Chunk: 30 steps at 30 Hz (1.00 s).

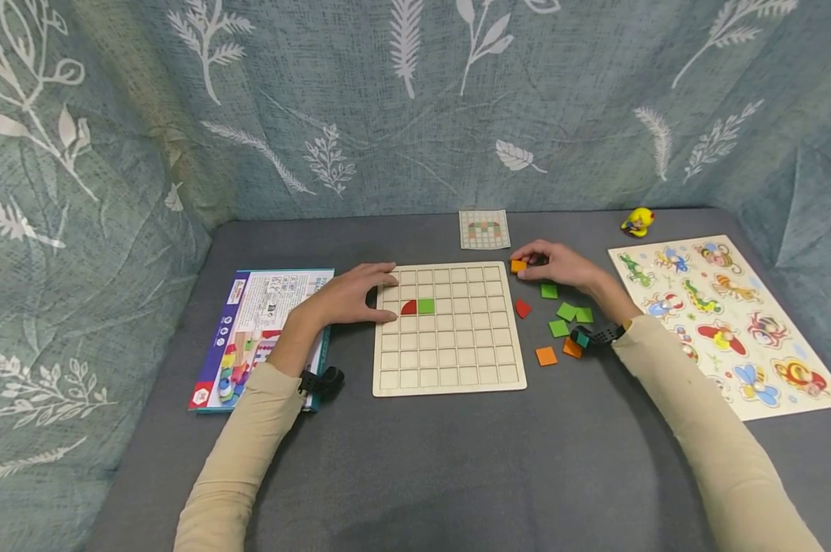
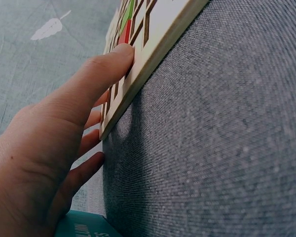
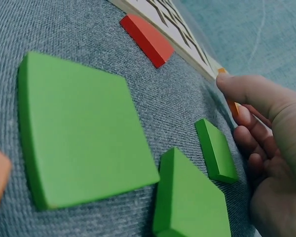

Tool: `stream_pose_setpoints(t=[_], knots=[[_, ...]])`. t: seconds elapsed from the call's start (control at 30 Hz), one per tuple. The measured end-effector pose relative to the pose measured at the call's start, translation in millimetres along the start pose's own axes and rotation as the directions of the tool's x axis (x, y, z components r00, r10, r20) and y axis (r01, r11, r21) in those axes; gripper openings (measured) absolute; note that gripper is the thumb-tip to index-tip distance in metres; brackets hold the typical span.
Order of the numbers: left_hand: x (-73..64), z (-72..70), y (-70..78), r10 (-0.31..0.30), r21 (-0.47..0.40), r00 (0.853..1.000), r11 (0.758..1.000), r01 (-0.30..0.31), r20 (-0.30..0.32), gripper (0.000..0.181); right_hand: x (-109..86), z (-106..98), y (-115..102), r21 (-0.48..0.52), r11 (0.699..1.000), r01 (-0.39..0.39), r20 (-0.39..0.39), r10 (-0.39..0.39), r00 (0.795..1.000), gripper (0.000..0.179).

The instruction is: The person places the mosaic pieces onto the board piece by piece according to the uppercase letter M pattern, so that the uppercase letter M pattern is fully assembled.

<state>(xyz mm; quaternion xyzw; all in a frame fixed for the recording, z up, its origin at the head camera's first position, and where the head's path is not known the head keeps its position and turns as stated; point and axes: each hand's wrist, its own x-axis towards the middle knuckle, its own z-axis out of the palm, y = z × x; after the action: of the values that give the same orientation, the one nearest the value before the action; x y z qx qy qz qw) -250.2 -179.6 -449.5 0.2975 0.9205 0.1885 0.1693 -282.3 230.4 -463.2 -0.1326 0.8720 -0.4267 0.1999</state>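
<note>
The wooden grid board [image 1: 450, 333] lies flat in the middle of the table. In its upper left cells sit a red quarter-round tile [image 1: 408, 308] and a green square tile [image 1: 425, 306]. My left hand [image 1: 346, 295] rests at the board's left edge, its thumb on the rim in the left wrist view and its fingers extended at the corner. Just off the board's upper right corner, my right hand [image 1: 559, 264] pinches an orange square tile [image 1: 518, 266] between thumb and fingertips. Below it lie a loose red quarter-round tile [image 1: 522, 308] and several green square tiles [image 1: 559, 328].
Two more orange tiles [image 1: 546, 356] lie near the right wrist strap. Behind the board is a small pattern card [image 1: 484, 230]. A boxed game [image 1: 270, 337] sits under the left forearm, an insect puzzle board [image 1: 726, 322] at right, and a yellow toy figure [image 1: 638, 221] at the back.
</note>
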Motion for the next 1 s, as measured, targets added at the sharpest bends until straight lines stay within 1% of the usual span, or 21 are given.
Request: stream_pose_setpoints(t=[0.17, 0.3, 0.37, 0.47, 0.57, 0.7, 0.77, 0.83, 0.93, 1.0], knots=[[-2.0, -1.8, 0.3, -0.002, -0.013, 1.0, 1.0, 0.002, -0.002, 0.07, 0.7, 0.3, -2.6, -0.011, 1.0, 0.018, -0.015, -0.018, 1.0, 0.039], [-1.0, -3.3, 0.2, 0.01, -0.02, 1.0, 1.0, -0.011, -0.009, 0.069, -1.2, 2.5, -9.4, -0.035, 0.998, 0.052, -0.06, -0.055, 0.997, 0.037], [-0.3, -3.5, 0.4, 0.012, -0.021, 1.0, 1.0, -0.012, -0.006, 0.068, -5.1, 8.0, -16.3, -0.052, 0.996, 0.078, -0.078, -0.082, 0.994, 0.037], [-0.2, -3.0, 1.1, 0.004, -0.016, 1.0, 1.0, -0.004, 0.006, 0.069, -11.7, 23.4, -29.9, -0.088, 0.985, 0.146, -0.079, -0.153, 0.985, 0.035], [-1.1, -3.4, 2.5, 0.0, -0.015, 1.0, 1.0, 0.0, 0.008, 0.069, -15.2, 43.3, -43.1, -0.121, 0.964, 0.239, -0.054, -0.247, 0.968, 0.032], [-1.5, -3.6, 4.3, 0.011, -0.011, 1.0, 1.0, -0.011, 0.003, 0.07, -15.4, 69.4, -56.7, -0.156, 0.92, 0.361, -0.009, -0.367, 0.93, 0.03], [-1.4, -3.3, 4.6, 0.009, -0.011, 1.0, 1.0, -0.009, 0.004, 0.07, -13.8, 79.9, -62.5, -0.155, 0.9, 0.406, 0.003, -0.411, 0.912, 0.03], [-1.2, -3.3, 4.5, 0.004, -0.005, 1.0, 1.0, -0.004, 0.001, 0.07, -11.2, 87.7, -67.3, -0.147, 0.889, 0.434, 0.007, -0.437, 0.899, 0.029], [-1.0, -3.4, 3.9, -0.007, -0.001, 1.0, 1.0, 0.007, -0.001, 0.07, -6.4, 95.4, -72.1, -0.151, 0.883, 0.445, 0.016, -0.448, 0.894, 0.03], [-0.8, -3.3, 3.3, -0.01, 0.003, 1.0, 1.0, 0.01, -0.002, 0.07, -3.3, 98.8, -74.0, -0.161, 0.884, 0.44, 0.028, -0.441, 0.897, 0.03]])
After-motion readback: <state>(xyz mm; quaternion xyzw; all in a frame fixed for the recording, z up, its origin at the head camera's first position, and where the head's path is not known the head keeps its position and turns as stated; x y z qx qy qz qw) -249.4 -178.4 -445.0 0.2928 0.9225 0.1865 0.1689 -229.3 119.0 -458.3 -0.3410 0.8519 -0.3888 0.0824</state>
